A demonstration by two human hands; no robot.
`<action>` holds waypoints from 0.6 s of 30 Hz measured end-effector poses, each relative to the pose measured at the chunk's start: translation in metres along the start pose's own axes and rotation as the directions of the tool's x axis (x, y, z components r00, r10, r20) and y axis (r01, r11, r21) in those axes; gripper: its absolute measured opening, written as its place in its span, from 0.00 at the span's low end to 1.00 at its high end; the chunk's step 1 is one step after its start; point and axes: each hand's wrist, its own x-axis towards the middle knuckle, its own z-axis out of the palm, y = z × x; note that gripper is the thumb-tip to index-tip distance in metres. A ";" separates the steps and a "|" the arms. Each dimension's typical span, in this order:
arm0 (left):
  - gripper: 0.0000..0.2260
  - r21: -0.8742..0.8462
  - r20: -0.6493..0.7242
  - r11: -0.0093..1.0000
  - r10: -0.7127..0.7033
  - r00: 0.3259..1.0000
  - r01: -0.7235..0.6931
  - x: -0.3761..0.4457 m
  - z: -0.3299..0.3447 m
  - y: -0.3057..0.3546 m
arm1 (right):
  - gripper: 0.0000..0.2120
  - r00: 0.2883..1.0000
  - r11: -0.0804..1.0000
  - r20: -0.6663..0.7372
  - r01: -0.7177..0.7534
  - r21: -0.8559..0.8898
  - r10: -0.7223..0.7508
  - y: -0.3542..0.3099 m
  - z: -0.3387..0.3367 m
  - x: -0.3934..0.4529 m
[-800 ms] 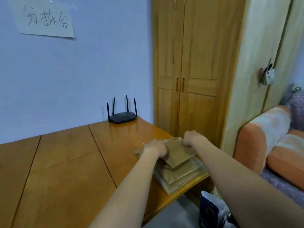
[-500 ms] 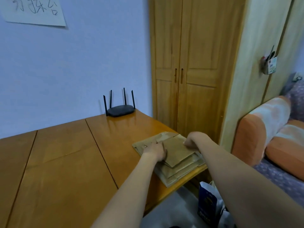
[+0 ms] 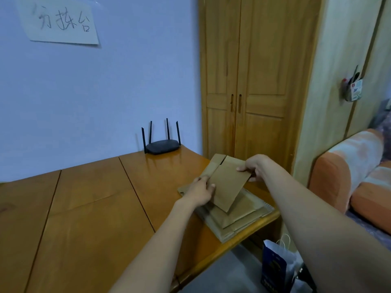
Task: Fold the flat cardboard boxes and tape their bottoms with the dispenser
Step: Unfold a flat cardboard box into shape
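two hands now hold one flat cardboard box (image 3: 227, 187) tilted up off the stack of flat boxes (image 3: 239, 214); half a second ago that top piece lay pressed flat on the pile, so the first blank has just been picked off and, by my reading, opening it into shape comes next. the left hand (image 3: 201, 192) pinches the box's near left edge, fingers curled round it at about 9 o'clock of the sheet. the right hand (image 3: 252, 168) grips the far right corner at about 2 o'clock, thumb on top and fingers curled beneath. the box's lower corner hangs just above the stack, and its far flaps show a slit between them.

no tape dispenser shows anywhere in view, so taping looks some way off.

the stack sits at the right end of a wooden table (image 3: 84, 208), close to its edge. a black router (image 3: 161, 145) stands at 12 o'clock from the stack, against the blue wall, where a handwritten paper sign (image 3: 61, 22) hangs at 10 o'clock. a wooden wardrobe (image 3: 254, 81) rises at 1 o'clock, an orange sofa (image 3: 349, 172) lies at 3 o'clock, and a blue and white paper bag (image 3: 277, 269) stands on the floor at 5 o'clock.
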 end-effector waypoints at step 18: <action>0.27 -0.648 -0.429 0.754 -0.240 0.871 -0.112 -0.162 -0.164 -0.146 | 0.20 0.688 0.709 0.173 0.693 0.132 -0.705 -0.067 0.156 -0.108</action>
